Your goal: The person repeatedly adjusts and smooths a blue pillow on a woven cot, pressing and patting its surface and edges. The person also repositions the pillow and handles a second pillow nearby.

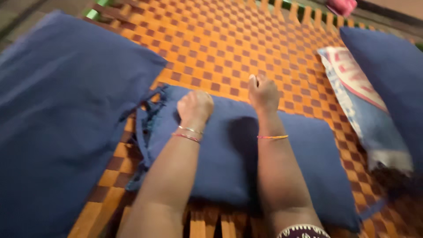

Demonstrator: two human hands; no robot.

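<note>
I see both of the person's hands resting on a dark blue pillow (229, 150) that lies across the middle of the view on a woven cot (220, 48) of orange and brown checks. The left hand (195, 107) sits at the pillow's 11 o'clock corner, curled into a loose fist and pressing down on the cloth, just beside a bunch of blue ties (150, 112) at the pillow's open end; thin bangles (188, 133) circle that wrist. The right hand (263, 92) lies at the pillow's 12 o'clock edge, fingers bent over the rim where the cloth meets the weave, but I cannot tell whether it pinches the cloth or only presses it; a coloured thread band (272, 137) rings the wrist. At 9 o'clock a larger blue cushion (57, 119) covers the cot's side. At 3 o'clock a folded patterned cloth (361, 105) in red, white and blue lies beside another blue cushion (392, 75).
</note>
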